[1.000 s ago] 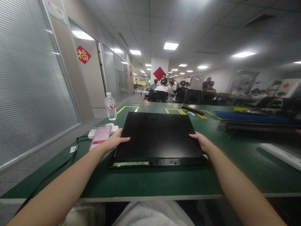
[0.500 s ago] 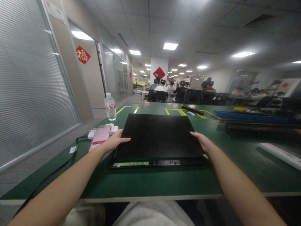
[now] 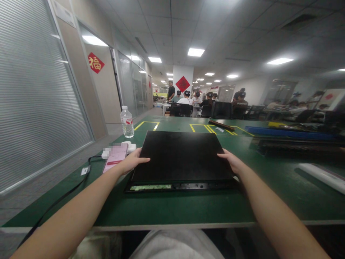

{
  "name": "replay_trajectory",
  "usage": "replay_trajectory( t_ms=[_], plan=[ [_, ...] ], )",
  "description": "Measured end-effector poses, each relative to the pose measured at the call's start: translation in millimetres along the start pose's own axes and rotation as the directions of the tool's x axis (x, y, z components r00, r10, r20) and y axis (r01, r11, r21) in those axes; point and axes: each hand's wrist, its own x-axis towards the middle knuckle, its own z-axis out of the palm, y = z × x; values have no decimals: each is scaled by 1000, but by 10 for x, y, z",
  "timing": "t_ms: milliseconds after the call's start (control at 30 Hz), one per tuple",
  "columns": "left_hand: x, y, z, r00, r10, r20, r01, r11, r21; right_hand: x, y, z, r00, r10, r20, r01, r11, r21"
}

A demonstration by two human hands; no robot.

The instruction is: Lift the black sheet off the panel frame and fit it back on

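Note:
A flat black panel point(image 3: 180, 154), like a monitor lying face down, rests on the green table point(image 3: 172, 208) in front of me. Its near edge shows a green circuit strip and a black connector bar. My left hand point(image 3: 132, 162) grips the panel's left edge, thumb lying on top. My right hand point(image 3: 233, 162) holds the right edge the same way, fingers curled under the side.
A pink phone point(image 3: 115, 162) and white charger lie left of the panel, with a black cable trailing off the table. A water bottle point(image 3: 127, 122) stands at the far left. Dark and blue panels point(image 3: 288, 136) and a white bar point(image 3: 323, 176) lie to the right. People sit at desks far behind.
The panel's far edge has sunk slightly toward the table. Both hands stay on its sides. A person in the background has walked left.

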Motion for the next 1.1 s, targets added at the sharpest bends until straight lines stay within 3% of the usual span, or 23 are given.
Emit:
replay_trajectory(
  t_ms=[667, 967, 1100],
  plan=[
    [-23, 39, 32, 998, -16, -65, 16, 1000, 14, -21, -23, 34, 999, 33, -22, -33, 999, -17],
    [-16, 2, 37, 999, 2, -49, -1, 1000, 15, 12, -26, -14, 998, -56, -41, 55, 998, -38],
    [-10, -22, 31, 999, 4, -52, -4, 1000, 16, 40, -15, -49, 997, -44, -56, 41, 998, -52]
  ],
)
